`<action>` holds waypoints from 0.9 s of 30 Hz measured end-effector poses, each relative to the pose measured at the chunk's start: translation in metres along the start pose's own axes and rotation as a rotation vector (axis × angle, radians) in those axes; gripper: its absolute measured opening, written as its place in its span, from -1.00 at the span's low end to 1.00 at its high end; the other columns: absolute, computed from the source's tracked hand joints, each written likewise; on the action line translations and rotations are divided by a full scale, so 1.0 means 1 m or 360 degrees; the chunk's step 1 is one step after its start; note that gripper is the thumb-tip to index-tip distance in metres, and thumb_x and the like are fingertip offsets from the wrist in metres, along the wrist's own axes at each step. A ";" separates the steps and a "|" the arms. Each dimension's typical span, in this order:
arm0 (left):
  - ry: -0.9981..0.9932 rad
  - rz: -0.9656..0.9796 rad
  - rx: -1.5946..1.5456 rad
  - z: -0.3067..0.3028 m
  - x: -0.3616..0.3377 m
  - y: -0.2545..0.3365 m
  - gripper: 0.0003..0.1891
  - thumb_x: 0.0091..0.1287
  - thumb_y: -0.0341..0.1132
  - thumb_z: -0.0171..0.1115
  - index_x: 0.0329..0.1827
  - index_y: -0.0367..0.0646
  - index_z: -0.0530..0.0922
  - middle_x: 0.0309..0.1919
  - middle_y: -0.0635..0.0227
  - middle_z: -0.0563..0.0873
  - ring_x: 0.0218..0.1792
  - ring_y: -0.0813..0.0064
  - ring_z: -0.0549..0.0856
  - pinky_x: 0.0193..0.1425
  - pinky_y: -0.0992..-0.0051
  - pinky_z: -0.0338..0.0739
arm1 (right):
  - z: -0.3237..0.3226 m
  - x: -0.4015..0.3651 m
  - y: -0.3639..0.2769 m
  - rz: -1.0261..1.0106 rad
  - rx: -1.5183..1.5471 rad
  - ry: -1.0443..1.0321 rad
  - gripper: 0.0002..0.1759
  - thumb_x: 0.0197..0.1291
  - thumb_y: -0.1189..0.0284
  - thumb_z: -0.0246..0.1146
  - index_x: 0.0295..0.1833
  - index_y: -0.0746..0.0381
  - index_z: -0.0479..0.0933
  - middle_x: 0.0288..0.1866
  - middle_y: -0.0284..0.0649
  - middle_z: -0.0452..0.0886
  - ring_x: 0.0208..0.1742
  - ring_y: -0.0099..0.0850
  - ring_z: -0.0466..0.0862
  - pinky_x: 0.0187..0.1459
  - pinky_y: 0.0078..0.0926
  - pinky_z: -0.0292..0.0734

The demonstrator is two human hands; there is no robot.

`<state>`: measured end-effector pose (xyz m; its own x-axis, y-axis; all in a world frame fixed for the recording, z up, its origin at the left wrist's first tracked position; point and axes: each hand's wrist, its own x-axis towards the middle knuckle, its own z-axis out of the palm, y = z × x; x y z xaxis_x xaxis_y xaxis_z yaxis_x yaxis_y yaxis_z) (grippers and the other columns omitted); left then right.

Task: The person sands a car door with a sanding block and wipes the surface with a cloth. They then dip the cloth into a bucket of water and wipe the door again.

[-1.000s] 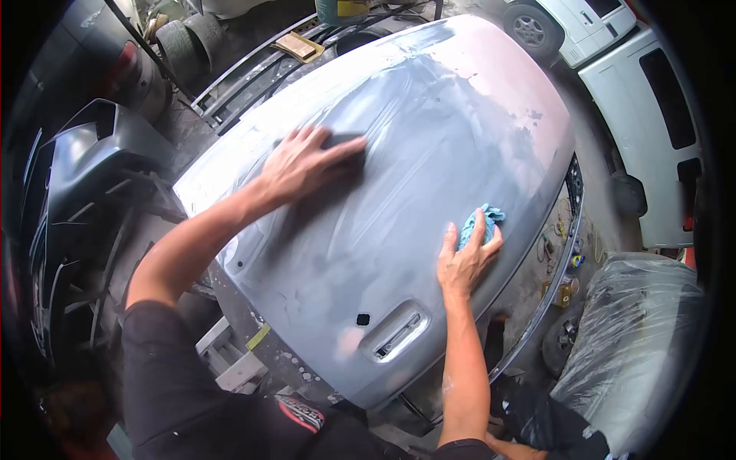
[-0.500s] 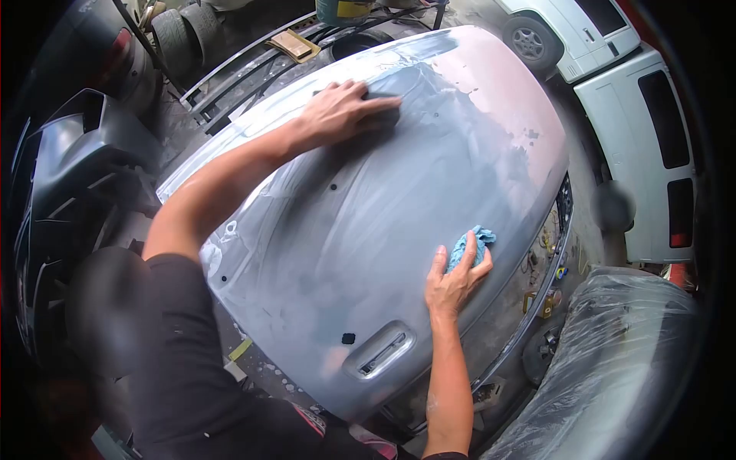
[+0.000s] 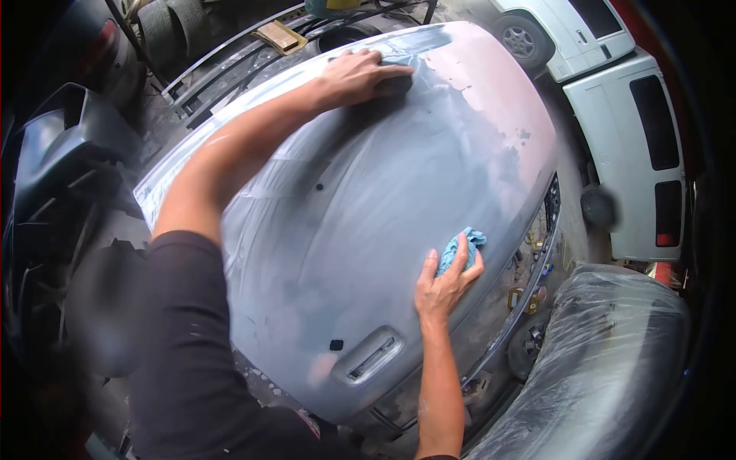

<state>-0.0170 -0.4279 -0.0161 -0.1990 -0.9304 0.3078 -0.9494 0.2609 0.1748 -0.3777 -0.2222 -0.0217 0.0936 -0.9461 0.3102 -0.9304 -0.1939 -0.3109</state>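
Observation:
A large car hood [image 3: 383,207], grey with a pink area at its far right, lies in front of me. My left hand [image 3: 360,79] is near its far edge, fingers over a dark pad [image 3: 394,84] that rests on the surface; the pad is partly hidden under the palm. Lower down, near the hood's right side, my right hand [image 3: 446,285] holds a crumpled blue cloth [image 3: 462,251] against the panel. A recessed scoop [image 3: 369,356] and a small dark hole [image 3: 336,345] lie at the near end.
Beyond the far edge, a sanding block [image 3: 280,35] rests on a metal frame [image 3: 222,65]. A white van [image 3: 625,146] stands at the right, above a plastic-covered part [image 3: 590,360]. Dark bumper parts [image 3: 65,153] are at the left, tyres [image 3: 172,31] at the upper left.
My left hand has moved with the pad toward the hood's far edge. My right hand keeps its place on the hood with the cloth. The whole view has shifted slightly.

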 end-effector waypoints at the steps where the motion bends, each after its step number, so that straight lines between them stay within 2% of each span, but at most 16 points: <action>1: -0.0083 0.0034 0.0014 -0.020 -0.050 0.000 -0.43 0.55 0.14 0.20 0.61 0.67 0.36 -0.05 0.20 0.68 0.06 0.23 0.71 0.17 0.19 0.65 | 0.001 -0.004 0.001 0.0020 0.0030 -0.0028 -0.24 0.35 0.18 0.34 0.61 0.15 0.33 0.48 0.25 0.19 0.42 0.21 0.34 0.41 0.16 0.31; 2: -0.0158 0.0074 0.0044 -0.037 -0.095 -0.005 -0.40 0.53 0.14 0.23 0.63 0.66 0.34 -0.09 0.22 0.67 0.03 0.27 0.70 0.15 0.21 0.65 | 0.003 -0.003 0.000 0.0014 0.0015 -0.0024 -0.24 0.35 0.18 0.34 0.61 0.15 0.33 0.48 0.25 0.19 0.42 0.21 0.34 0.40 0.16 0.31; 3: -0.0010 0.0187 0.0058 -0.045 -0.139 -0.015 -0.36 0.50 0.08 0.30 0.64 0.58 0.36 -0.12 0.24 0.64 -0.02 0.30 0.67 0.14 0.22 0.63 | 0.003 0.000 -0.003 0.0011 -0.0003 -0.0010 -0.23 0.35 0.18 0.34 0.61 0.16 0.33 0.48 0.25 0.19 0.42 0.21 0.34 0.40 0.16 0.31; 5: 0.0158 0.0338 0.0069 -0.043 -0.159 -0.021 -0.31 0.46 0.01 0.39 0.65 0.51 0.38 -0.13 0.27 0.61 -0.07 0.33 0.64 0.10 0.24 0.61 | 0.001 -0.003 -0.005 0.0026 -0.0051 -0.0003 -0.24 0.35 0.17 0.34 0.60 0.16 0.33 0.48 0.25 0.19 0.42 0.21 0.34 0.40 0.16 0.32; 6: 0.0196 0.0355 0.0092 -0.041 -0.149 -0.024 -0.31 0.45 0.01 0.40 0.65 0.50 0.38 -0.13 0.28 0.62 -0.07 0.34 0.64 0.07 0.24 0.61 | 0.002 -0.002 -0.005 0.0014 -0.0065 -0.0001 -0.24 0.35 0.17 0.34 0.60 0.17 0.34 0.47 0.25 0.19 0.42 0.20 0.34 0.40 0.16 0.32; 7: 0.0015 0.0227 0.0038 -0.035 -0.115 -0.026 -0.33 0.47 0.01 0.38 0.64 0.50 0.39 -0.10 0.26 0.63 -0.06 0.33 0.64 0.06 0.28 0.62 | 0.003 -0.001 -0.005 -0.0003 -0.0084 0.0003 -0.24 0.35 0.17 0.34 0.60 0.17 0.34 0.47 0.25 0.19 0.42 0.20 0.34 0.40 0.16 0.32; 9: 0.0202 0.0163 0.0086 0.007 -0.026 -0.031 -0.42 0.51 0.06 0.31 0.60 0.48 0.45 -0.05 0.20 0.67 -0.04 0.22 0.70 0.06 0.20 0.68 | 0.002 -0.003 -0.004 0.0004 -0.0086 -0.0010 -0.23 0.35 0.17 0.34 0.60 0.17 0.33 0.47 0.25 0.19 0.42 0.21 0.34 0.40 0.15 0.32; 11: 0.0220 -0.0221 0.0017 0.024 0.042 -0.021 -0.46 0.53 0.10 0.26 0.57 0.52 0.47 0.02 0.10 0.70 0.02 0.06 0.79 0.07 0.12 0.73 | 0.004 -0.001 -0.008 -0.0025 -0.0061 0.0001 -0.23 0.35 0.17 0.34 0.60 0.17 0.32 0.47 0.25 0.19 0.42 0.21 0.33 0.40 0.15 0.31; 13: 0.0176 -0.0259 0.0000 0.013 0.044 -0.019 -0.46 0.53 0.05 0.28 0.57 0.53 0.47 0.01 0.09 0.71 0.04 0.03 0.78 0.11 0.11 0.72 | 0.004 -0.001 0.000 -0.0071 -0.0039 0.0010 -0.22 0.35 0.17 0.34 0.61 0.17 0.31 0.47 0.26 0.19 0.43 0.21 0.33 0.41 0.16 0.31; 16: 0.0037 -0.0004 -0.0005 -0.018 -0.044 -0.025 -0.42 0.52 -0.01 0.31 0.60 0.52 0.44 0.01 0.15 0.69 0.06 0.14 0.73 0.20 0.20 0.68 | 0.005 -0.002 0.003 -0.0056 0.0011 0.0002 -0.21 0.35 0.16 0.34 0.62 0.17 0.30 0.48 0.26 0.18 0.43 0.21 0.32 0.41 0.16 0.30; 18: -0.0152 -0.0047 0.0102 -0.049 -0.134 -0.024 -0.40 0.51 0.05 0.30 0.61 0.68 0.38 0.02 0.25 0.67 0.10 0.24 0.69 0.13 0.17 0.66 | 0.002 -0.002 -0.003 -0.0027 0.0002 -0.0013 -0.21 0.35 0.16 0.34 0.62 0.17 0.30 0.48 0.26 0.18 0.43 0.21 0.32 0.41 0.16 0.30; 20: 0.0239 0.0270 0.0054 -0.058 -0.191 -0.030 -0.37 0.50 0.05 0.32 0.63 0.64 0.37 -0.05 0.29 0.64 0.03 0.28 0.67 0.13 0.22 0.61 | 0.002 -0.001 -0.006 0.0008 -0.0019 -0.0014 -0.20 0.35 0.16 0.34 0.62 0.17 0.30 0.48 0.26 0.18 0.43 0.21 0.32 0.41 0.16 0.30; 22: 0.0173 0.0310 0.0047 -0.050 -0.167 -0.040 -0.34 0.47 0.02 0.36 0.63 0.63 0.37 -0.05 0.28 0.64 0.02 0.27 0.66 0.15 0.22 0.60 | 0.004 0.000 -0.006 0.0003 -0.0056 -0.0014 -0.20 0.34 0.16 0.35 0.62 0.17 0.30 0.47 0.27 0.18 0.43 0.21 0.32 0.41 0.16 0.30; 24: -0.0034 0.0127 0.0059 -0.026 -0.080 -0.034 -0.40 0.54 0.03 0.29 0.64 0.52 0.38 -0.03 0.22 0.64 0.05 0.25 0.65 0.19 0.21 0.60 | 0.003 0.000 -0.005 -0.0024 -0.0109 -0.0037 -0.20 0.35 0.16 0.35 0.62 0.18 0.30 0.47 0.27 0.18 0.42 0.21 0.33 0.40 0.16 0.31; 25: 0.0164 0.0194 0.0118 0.001 -0.032 -0.035 -0.42 0.54 0.07 0.27 0.62 0.54 0.41 -0.01 0.22 0.66 0.02 0.22 0.69 0.13 0.21 0.65 | 0.003 0.000 -0.004 -0.0036 -0.0142 -0.0033 -0.20 0.35 0.17 0.35 0.62 0.18 0.30 0.47 0.27 0.18 0.42 0.22 0.33 0.40 0.16 0.31; 27: 0.0191 -0.0012 0.0133 0.026 0.047 -0.023 -0.48 0.55 0.08 0.24 0.57 0.57 0.46 0.07 0.22 0.71 0.09 0.14 0.75 0.10 0.17 0.72 | 0.005 0.002 -0.002 -0.0058 -0.0085 0.0012 -0.21 0.35 0.16 0.34 0.62 0.17 0.30 0.47 0.27 0.18 0.41 0.22 0.33 0.39 0.16 0.32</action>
<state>-0.0107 -0.4839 -0.0301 -0.1663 -0.8934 0.4173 -0.9687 0.2272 0.1003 -0.3735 -0.2250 -0.0250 0.1252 -0.9367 0.3271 -0.9441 -0.2139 -0.2510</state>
